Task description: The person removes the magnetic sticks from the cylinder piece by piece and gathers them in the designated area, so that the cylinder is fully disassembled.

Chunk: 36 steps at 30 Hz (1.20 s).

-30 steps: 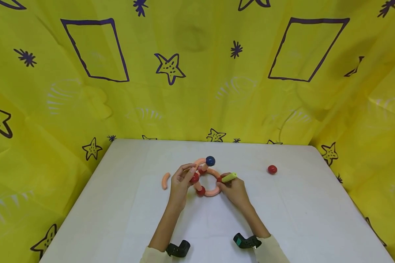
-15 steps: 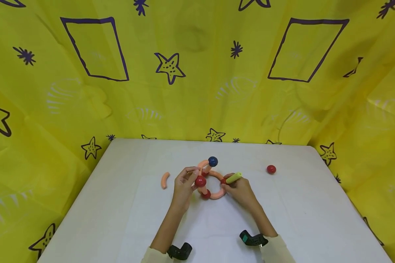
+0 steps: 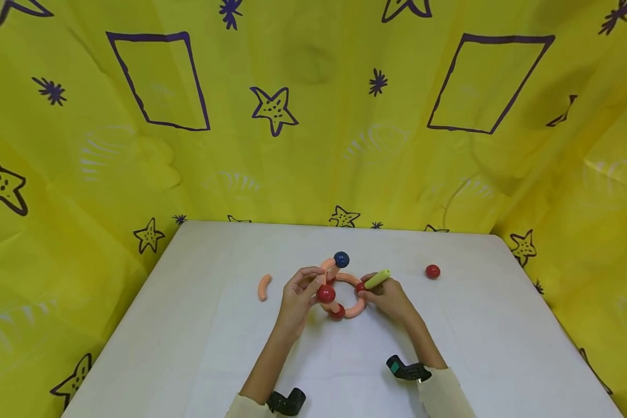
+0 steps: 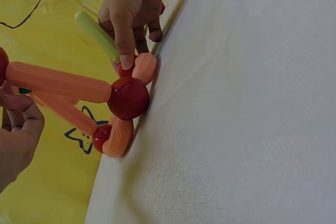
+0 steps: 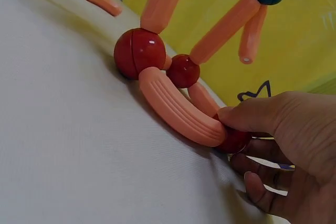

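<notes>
A ball-and-rod construction toy stands on the table between both hands. Its base is a ring of curved orange rods (image 5: 181, 109) joined by red balls, one of them a red ball (image 4: 128, 98) at the near side. Straight orange rods (image 4: 58, 81) rise from the base to an upper red ball (image 3: 326, 294) and a dark blue ball (image 3: 341, 259). My left hand (image 3: 296, 297) pinches the upper part beside that upper red ball. With thumb and fingers, my right hand (image 3: 391, 297) grips the ring's right-hand red ball (image 5: 234, 139), where a yellow-green rod (image 3: 378, 278) slants up.
One loose curved orange rod (image 3: 263, 287) lies left of the toy. A loose red ball (image 3: 432, 271) lies to the right, farther back. The white table (image 3: 219, 348) meets a yellow patterned cloth (image 3: 313, 168) at its back and sides.
The whole toy has shifted right and slightly nearer, with both hands moving along with it. Both hands keep their hold. The loose rod and loose ball stay put.
</notes>
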### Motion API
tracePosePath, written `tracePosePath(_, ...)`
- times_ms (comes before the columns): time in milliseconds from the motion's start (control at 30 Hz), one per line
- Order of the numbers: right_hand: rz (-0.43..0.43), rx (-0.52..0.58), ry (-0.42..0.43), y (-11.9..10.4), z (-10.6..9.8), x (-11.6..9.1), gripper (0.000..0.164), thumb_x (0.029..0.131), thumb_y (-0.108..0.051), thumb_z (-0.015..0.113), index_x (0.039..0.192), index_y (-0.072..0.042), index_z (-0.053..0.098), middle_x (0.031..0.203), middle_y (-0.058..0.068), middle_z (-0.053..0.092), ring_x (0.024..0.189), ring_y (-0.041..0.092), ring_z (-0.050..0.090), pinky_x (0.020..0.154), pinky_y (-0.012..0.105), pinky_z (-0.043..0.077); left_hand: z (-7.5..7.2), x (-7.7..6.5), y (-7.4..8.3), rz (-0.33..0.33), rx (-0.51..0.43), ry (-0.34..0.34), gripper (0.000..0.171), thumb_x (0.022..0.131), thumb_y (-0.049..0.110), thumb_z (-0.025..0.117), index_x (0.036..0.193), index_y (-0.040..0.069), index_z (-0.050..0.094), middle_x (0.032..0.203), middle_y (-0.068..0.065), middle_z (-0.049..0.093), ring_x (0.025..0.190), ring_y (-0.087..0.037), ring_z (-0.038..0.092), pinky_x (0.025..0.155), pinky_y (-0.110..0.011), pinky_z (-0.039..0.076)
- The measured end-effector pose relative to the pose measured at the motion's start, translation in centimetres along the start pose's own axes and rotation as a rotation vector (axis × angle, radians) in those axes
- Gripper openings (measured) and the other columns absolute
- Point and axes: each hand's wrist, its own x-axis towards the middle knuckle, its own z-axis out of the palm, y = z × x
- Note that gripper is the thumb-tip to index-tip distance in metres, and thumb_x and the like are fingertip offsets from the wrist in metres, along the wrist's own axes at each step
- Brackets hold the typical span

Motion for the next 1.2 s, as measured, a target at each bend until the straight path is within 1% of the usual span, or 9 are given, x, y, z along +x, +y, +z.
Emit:
tracePosePath(133,0.019,0.013,0.043,0.2,0.2,-0.2,0.043,0.089,-0.021,0.071,0.128,-0.004,0.059,0.116,0.016,0.068,0.107,0.031,0.065,0.092,0.046,0.052,0.1,0.0,-0.2,0.011,0.033,-0.016,0.018,0.094,0.014,0.065,0.111,0.007,0.063,0.106,-0.007,0.063,0.099,-0.018,0.062,0.077,-0.024,0.056)
tracePosePath(333,0.039,0.055,0.093,-0.2,0.9,-0.7,0.046,0.095,-0.022,0.064,0.137,-0.007,0.051,0.113,0.013,0.069,0.109,0.029,0.065,0.094,0.046,0.051,0.1,0.2,-0.6,0.027,0.038,-0.029,0.023,0.094,0.017,0.066,0.113,0.005,0.062,0.115,-0.020,0.063,0.095,-0.015,0.065,0.078,-0.025,0.056)
tracePosePath(533,-0.031,0.013,0.099,-1.1,1.1,-0.6,0.043,0.097,-0.018,0.061,0.135,0.000,0.052,0.118,0.016,0.066,0.118,0.032,0.060,0.100,0.051,0.046,0.5,0.3,-0.6,0.035,0.048,-0.032,0.025,0.094,0.017,0.066,0.115,0.004,0.061,0.110,-0.014,0.063,0.096,-0.014,0.064,0.081,-0.025,0.056)
tracePosePath(600,-0.037,0.002,0.081,-1.3,1.2,-0.4,0.041,0.098,-0.017,0.059,0.133,0.002,0.052,0.126,0.019,0.062,0.122,0.035,0.057,0.102,0.052,0.045,0.6,0.4,-0.6,0.033,0.041,-0.028,0.023,0.094,0.017,0.066,0.114,0.006,0.062,0.112,-0.016,0.062,0.097,-0.014,0.064,0.080,-0.024,0.056)
tracePosePath(767,-0.030,-0.011,0.063,-1.6,1.5,-0.1,0.026,0.099,-0.015,0.057,0.118,0.002,0.061,0.136,0.021,0.056,0.129,0.038,0.051,0.105,0.055,0.042,0.8,0.3,-0.6,0.031,-0.003,-0.014,0.018,0.094,0.016,0.066,0.111,0.010,0.063,0.109,-0.012,0.065,0.100,-0.018,0.064,0.079,-0.024,0.056)
tracePosePath(900,-0.036,-0.020,0.074,-1.6,1.7,0.1,0.021,0.098,-0.012,0.058,0.112,0.002,0.063,0.132,0.023,0.058,0.125,0.036,0.054,0.103,0.054,0.044,0.8,0.3,-0.6,0.033,-0.037,-0.015,0.019,0.095,0.016,0.064,0.113,0.010,0.061,0.112,-0.016,0.066,0.099,-0.018,0.065,0.078,-0.025,0.056)
tracePosePath(967,-0.033,-0.029,0.074,-1.7,1.8,0.0,0.027,0.097,-0.013,0.060,0.118,0.004,0.059,0.130,0.023,0.059,0.119,0.034,0.057,0.101,0.053,0.045,0.9,0.2,-0.6,0.026,-0.048,-0.008,0.020,0.095,0.016,0.064,0.114,0.010,0.061,0.115,-0.018,0.065,0.096,-0.016,0.065,0.077,-0.025,0.056)
tracePosePath(1133,0.004,-0.020,0.061,-2.1,1.7,-0.6,0.029,0.093,-0.013,0.065,0.116,0.003,0.055,0.105,0.016,0.060,0.092,0.024,0.055,0.082,0.038,0.051,0.8,0.3,-0.6,-0.005,-0.071,0.010,0.019,0.095,0.017,0.064,0.113,0.012,0.062,0.117,-0.017,0.065,0.098,-0.016,0.065,0.078,-0.027,0.056)
tracePosePath(1200,0.008,0.000,0.056,-2.2,1.6,-0.8,0.027,0.093,-0.012,0.065,0.112,0.002,0.054,0.100,0.016,0.058,0.090,0.024,0.054,0.079,0.036,0.049,0.9,0.4,-0.6,-0.009,-0.080,0.012,0.019,0.094,0.018,0.065,0.113,0.014,0.062,0.118,-0.017,0.065,0.097,-0.015,0.065,0.077,-0.027,0.055)
